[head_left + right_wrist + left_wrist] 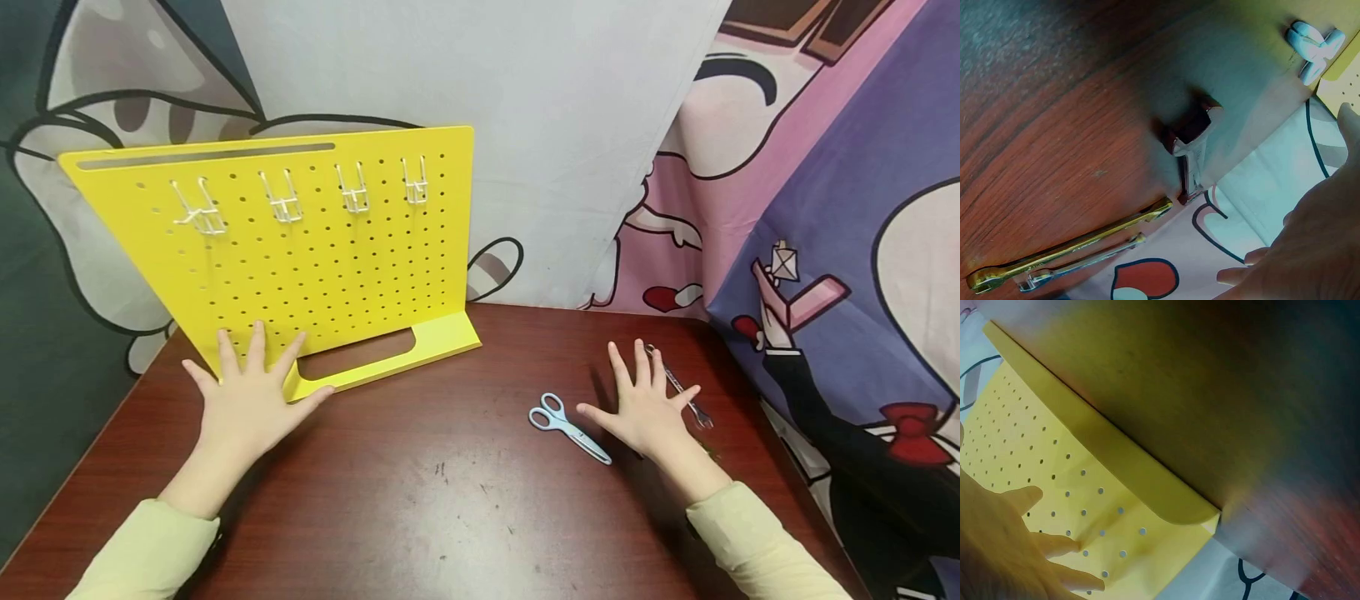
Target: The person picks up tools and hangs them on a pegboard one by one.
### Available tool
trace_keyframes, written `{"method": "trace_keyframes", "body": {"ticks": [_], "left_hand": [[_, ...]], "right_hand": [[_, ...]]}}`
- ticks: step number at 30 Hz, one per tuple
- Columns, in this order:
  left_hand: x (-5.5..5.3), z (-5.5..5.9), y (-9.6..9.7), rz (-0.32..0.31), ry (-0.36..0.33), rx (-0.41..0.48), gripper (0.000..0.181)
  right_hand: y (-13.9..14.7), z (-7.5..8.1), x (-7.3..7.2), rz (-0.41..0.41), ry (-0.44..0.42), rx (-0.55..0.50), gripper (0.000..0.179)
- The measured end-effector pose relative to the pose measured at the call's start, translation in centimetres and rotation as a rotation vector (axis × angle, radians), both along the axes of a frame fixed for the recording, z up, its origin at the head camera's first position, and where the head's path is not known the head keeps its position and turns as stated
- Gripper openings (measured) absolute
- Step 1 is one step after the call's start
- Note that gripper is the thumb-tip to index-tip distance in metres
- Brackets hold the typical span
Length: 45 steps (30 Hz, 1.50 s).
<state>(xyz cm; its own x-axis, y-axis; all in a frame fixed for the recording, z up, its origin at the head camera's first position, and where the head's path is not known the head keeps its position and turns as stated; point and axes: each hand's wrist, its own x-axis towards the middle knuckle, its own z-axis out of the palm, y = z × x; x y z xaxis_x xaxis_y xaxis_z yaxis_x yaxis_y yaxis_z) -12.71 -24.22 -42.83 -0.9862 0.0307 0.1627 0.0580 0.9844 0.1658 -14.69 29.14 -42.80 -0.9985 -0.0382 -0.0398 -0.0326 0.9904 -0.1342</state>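
In the head view, your left hand spreads before the yellow pegboard, which stands at the left of the tabletop with four white hooks near its top. Your right hand, equally splayed and grasping nothing, hovers near blue scissors and a wrench. In the left wrist view, empty fingers reach across the holes; contact cannot be told. In the right wrist view, a fork-ended tool lies near two long metal tools, one perhaps that wrench. You appear poised to start; the next move likely calls for pinching one tool.
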Motion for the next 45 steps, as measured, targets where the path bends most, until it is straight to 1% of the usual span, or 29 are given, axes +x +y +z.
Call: {"method": "trace_keyframes", "body": {"ticks": [6, 14, 19, 25, 28, 30, 32, 34, 37, 39, 42, 45], "left_hand": [[-0.1, 0.2, 0.1, -0.008, -0.005, 0.009, 0.092], [0.1, 0.0, -0.2, -0.023, 0.019, 0.014, 0.09], [0.3, 0.1, -0.5, -0.038, 0.051, 0.017, 0.086], [0.6, 0.4, -1.2, -0.045, 0.103, -0.015, 0.082], [0.9, 0.6, -1.9, -0.049, 0.151, -0.036, 0.081], [1.1, 0.8, -2.5, -0.058, 0.208, -0.043, 0.078], [1.2, 1.0, -3.2, -0.067, 0.283, -0.035, 0.074], [1.3, 1.1, -3.9, -0.073, 0.374, -0.016, 0.075], [1.3, 1.4, -4.8, -0.047, 0.49, 0.017, 0.083], [1.3, 1.6, -5.4, -0.011, 0.541, 0.026, 0.086], [1.3, 1.9, -6.2, 0.067, 0.546, 0.043, 0.071], [1.2, 2.1, -6.9, 0.165, 0.485, 0.088, 0.056]], "right_hand": [[0.2, 0.1, -0.2, -0.008, 0.001, 0.013, 0.115], [-0.2, 0.4, -0.4, -0.01, 0.011, -0.008, 0.114], [-0.4, 0.1, -0.9, -0.009, 0.062, -0.043, 0.112], [-1.1, -0.2, -1.7, 0.007, 0.135, -0.095, 0.104], [-1.7, -0.1, -2.1, 0.039, 0.188, -0.109, 0.098], [-2.2, 0.0, -2.4, 0.07, 0.236, -0.118, 0.093], [-2.7, 0.1, -2.8, 0.104, 0.287, -0.132, 0.089], [-3.3, 0.1, -3.2, 0.136, 0.338, -0.145, 0.084], [-4.2, 0.1, -4.1, 0.175, 0.394, -0.185, 0.08], [-4.9, 0.1, -4.6, 0.196, 0.419, -0.218, 0.078], [-6.1, 0.1, -5.6, 0.219, 0.445, -0.269, 0.076], [-7.5, 0.1, -6.6, 0.235, 0.468, -0.314, 0.073]]}}
